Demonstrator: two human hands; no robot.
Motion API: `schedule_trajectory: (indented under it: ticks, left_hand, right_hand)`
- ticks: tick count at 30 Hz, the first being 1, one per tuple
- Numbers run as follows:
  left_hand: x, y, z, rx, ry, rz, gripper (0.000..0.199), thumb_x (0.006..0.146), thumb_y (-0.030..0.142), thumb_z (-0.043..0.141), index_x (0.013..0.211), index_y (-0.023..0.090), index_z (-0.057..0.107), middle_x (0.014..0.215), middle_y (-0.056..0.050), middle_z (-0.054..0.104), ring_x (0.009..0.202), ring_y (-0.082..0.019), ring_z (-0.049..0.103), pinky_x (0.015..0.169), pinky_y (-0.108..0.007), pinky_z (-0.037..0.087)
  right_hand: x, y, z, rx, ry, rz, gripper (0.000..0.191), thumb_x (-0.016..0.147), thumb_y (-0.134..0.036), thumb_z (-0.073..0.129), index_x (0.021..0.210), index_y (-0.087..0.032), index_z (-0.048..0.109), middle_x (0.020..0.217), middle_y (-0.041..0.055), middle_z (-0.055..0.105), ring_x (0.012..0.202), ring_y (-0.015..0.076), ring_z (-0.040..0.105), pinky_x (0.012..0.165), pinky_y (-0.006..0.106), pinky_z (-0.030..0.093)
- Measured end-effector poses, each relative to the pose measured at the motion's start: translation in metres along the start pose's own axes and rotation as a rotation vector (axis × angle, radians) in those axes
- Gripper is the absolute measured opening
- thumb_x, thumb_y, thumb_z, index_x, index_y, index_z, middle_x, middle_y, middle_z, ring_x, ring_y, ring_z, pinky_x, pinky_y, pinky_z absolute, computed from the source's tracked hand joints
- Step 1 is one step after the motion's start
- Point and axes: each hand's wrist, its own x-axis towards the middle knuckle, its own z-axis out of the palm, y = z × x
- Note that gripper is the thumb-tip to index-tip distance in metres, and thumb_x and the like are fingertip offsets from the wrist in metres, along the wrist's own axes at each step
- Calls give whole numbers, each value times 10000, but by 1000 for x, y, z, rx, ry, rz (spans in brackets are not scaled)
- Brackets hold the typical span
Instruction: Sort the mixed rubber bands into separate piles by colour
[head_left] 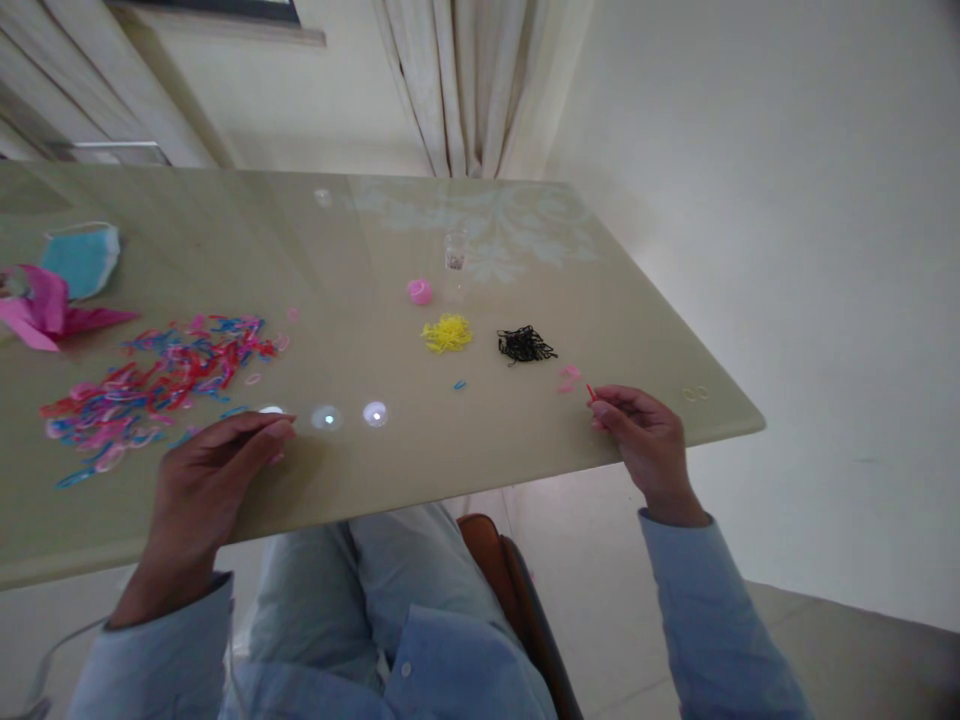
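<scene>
Right fingers [611,414] pinch a red band [591,393] by one end, likely for control; pink bands [571,371] just beyond. Left fingers [259,440] pressed together, contents unclear; mixed pile [187,375] beside them, probably for easy reach.

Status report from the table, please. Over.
Right grip: pinching red piece. Left grip: near mixed pile; contents unclear. Pink loops lie beside right grip.

A glossy beige worktop [337,290] with a pale floral pattern [517,218] reflected round spots of light [376,413]. Cream curtains [461,90] hung beyond; a plain whitish wall [795,250] rose at right. Below, a brown chair [491,560] stood on pale tiles [592,580].
</scene>
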Motion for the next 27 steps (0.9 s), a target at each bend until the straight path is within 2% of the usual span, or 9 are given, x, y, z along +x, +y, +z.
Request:
schedule_trajectory:
  ticks: [13,20,27]
  left_hand:
    - [2,-6,-2,11,-33,14,241,678,377,789,840,202,753,793,4,716,654,-99,608,599,-166,497]
    - [-1,5,-3,17,-74,30,245,682,417,771,790,199,748,713,-2,699,628,-133,608,579,-216,492]
    - [3,-1,-3,-11,-133,102,224,731,439,733,783,222,742,685,1,680,614,-136,599,578,-223,481]
  right_hand:
    - [-1,6,5,-51,48,-52,215,699,-275,846,891,-218,769,796,12,739,606,106,639,580,224,558]
    - [-7,3,11,-171,56,-69,235,707,-318,835,904,-211,765,770,19,733,598,120,634,568,235,544]
    - [-11,1,16,-243,68,-80,237,711,-339,824,903,-213,763,770,23,735,604,122,635,578,233,540]
